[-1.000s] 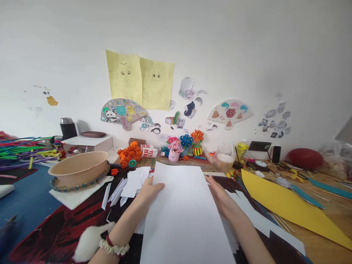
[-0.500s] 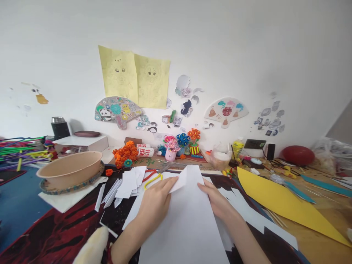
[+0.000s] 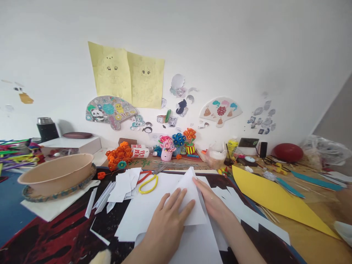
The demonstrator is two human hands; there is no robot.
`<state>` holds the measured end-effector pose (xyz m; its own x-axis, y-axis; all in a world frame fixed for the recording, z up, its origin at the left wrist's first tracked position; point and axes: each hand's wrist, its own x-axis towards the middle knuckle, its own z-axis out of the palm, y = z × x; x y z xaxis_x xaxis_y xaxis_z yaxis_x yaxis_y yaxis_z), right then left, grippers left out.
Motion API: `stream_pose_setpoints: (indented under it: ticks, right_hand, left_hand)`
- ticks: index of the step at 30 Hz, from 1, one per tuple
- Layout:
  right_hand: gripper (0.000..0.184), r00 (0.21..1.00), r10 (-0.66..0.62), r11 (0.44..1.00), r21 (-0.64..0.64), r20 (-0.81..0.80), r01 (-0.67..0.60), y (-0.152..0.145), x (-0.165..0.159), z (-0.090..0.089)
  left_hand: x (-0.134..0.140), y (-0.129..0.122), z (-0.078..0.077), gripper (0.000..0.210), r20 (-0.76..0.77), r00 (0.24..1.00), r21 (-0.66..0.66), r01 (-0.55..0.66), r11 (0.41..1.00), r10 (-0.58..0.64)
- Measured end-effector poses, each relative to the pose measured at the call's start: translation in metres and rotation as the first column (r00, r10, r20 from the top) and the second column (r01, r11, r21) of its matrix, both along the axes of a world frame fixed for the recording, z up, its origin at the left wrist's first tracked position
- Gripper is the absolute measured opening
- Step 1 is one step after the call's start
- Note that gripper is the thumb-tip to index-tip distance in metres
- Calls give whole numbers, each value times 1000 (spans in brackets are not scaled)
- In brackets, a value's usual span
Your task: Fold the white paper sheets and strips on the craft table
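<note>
A white sheet of paper (image 3: 192,240) lies before me, its far end folded over into a point. My left hand (image 3: 172,216) rests flat on the folded flap (image 3: 196,216), fingers spread. At the right edge of the fold, my right hand (image 3: 213,200) grips the sheet between thumb and fingers; part of those fingers is hidden under the paper. Another white sheet (image 3: 137,216) is underneath, to the left. Scissors with red and yellow handles (image 3: 148,184) lie just beyond my left hand, beside a pile of cut white paper pieces (image 3: 122,187).
A beige basin (image 3: 57,170) stands at the left. White paper offcuts (image 3: 255,216) and a yellow sheet (image 3: 275,200) lie to the right. Along the wall are orange craft flowers (image 3: 119,156), small flower pots (image 3: 166,154), a plastic cup (image 3: 216,156) and a red oval object (image 3: 288,152).
The far end of the sheet has been folded over toward me. My left hand has moved nearer and right, and now lies spread on the flap. The view has turned slightly right.
</note>
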<state>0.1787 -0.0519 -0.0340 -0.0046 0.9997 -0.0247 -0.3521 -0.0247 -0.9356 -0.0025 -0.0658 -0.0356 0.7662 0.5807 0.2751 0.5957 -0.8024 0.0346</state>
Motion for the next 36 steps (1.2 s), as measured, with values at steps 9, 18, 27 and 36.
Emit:
stream_pose_setpoints:
  ticks: [9, 18, 27, 36]
  right_hand:
    - [40, 999, 30, 998, 55, 31, -32, 11, 3, -12]
    - [57, 996, -68, 996, 63, 66, 64, 18, 5, -19]
    - [59, 999, -29, 993, 113, 20, 27, 11, -3, -6]
    - [58, 998, 70, 996, 47, -8, -69, 33, -18, 4]
  left_hand:
    - [7, -8, -7, 60, 29, 995, -107, 94, 990, -92]
    - [-15, 4, 39, 22, 657, 710, -510, 171, 843, 253]
    - [-26, 44, 28, 27, 530, 717, -646, -4, 763, 453]
    - [-10, 55, 48, 24, 471, 614, -869, 200, 452, 634]
